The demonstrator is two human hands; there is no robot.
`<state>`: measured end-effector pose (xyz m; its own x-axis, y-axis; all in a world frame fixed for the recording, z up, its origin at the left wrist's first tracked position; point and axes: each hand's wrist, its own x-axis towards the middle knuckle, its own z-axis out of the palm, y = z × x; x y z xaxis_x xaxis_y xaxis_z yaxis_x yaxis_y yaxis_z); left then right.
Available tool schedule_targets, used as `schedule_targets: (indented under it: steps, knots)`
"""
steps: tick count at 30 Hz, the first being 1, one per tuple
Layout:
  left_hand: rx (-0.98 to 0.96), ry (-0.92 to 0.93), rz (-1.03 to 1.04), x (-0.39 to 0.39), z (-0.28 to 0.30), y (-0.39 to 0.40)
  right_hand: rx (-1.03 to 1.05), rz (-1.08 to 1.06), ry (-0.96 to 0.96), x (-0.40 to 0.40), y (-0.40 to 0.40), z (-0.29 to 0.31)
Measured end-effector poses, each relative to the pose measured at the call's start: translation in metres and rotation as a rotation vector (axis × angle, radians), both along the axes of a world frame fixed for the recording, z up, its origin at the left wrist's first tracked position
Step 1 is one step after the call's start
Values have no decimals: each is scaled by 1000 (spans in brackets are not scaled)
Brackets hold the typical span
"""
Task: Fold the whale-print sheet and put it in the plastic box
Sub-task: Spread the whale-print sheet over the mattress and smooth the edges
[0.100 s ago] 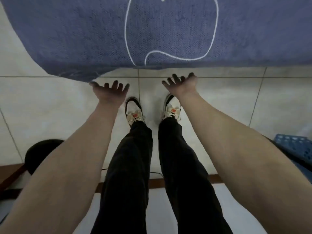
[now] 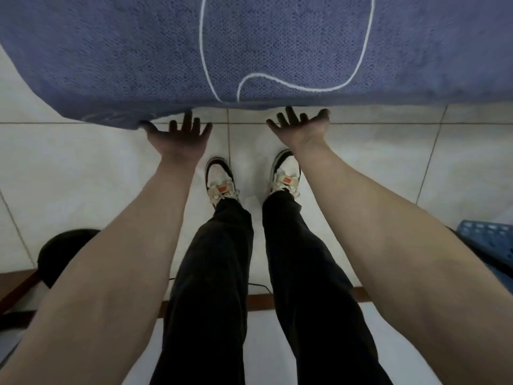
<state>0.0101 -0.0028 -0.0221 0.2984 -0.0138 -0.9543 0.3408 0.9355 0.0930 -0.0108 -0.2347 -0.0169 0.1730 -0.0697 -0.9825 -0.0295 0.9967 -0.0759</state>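
Sheet (image 2: 138,51) — blue, white outline, across the top over the tiled floor (image 2: 69,168) | left hand (image 2: 179,137) spread, thumb at its hem | right hand (image 2: 301,126) spread — just below the hem

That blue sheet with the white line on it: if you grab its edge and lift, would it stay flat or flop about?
Probably flop: the sheet hangs with a curved, drooping lower edge. Its coarse woven texture suggests it won't slip easily from a grip. The left hand and right hand are spread open near that edge, gripping nothing yet.
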Motion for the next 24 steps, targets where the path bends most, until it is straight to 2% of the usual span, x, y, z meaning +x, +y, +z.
schedule_targets:
  steps: [3,7,12,16,21,24]
  knots:
    - [-18,-57,7,1,2,-3,-5,-5,-68,2,-7,-2]
    - [37,-61,-22,-5,21,-1,-84,13,-43,-13,-17,9]
    - [305,138,-164,-19,68,7,-106,110,66,-41,-26,48]
    - [382,239,-200,-38,136,18,-92,80,96,-70,-34,108]
    - [405,158,-198,-48,248,17,-62,76,-29,-77,-59,212]
    - [490,152,-221,-37,309,17,-158,106,55,-67,-90,272]
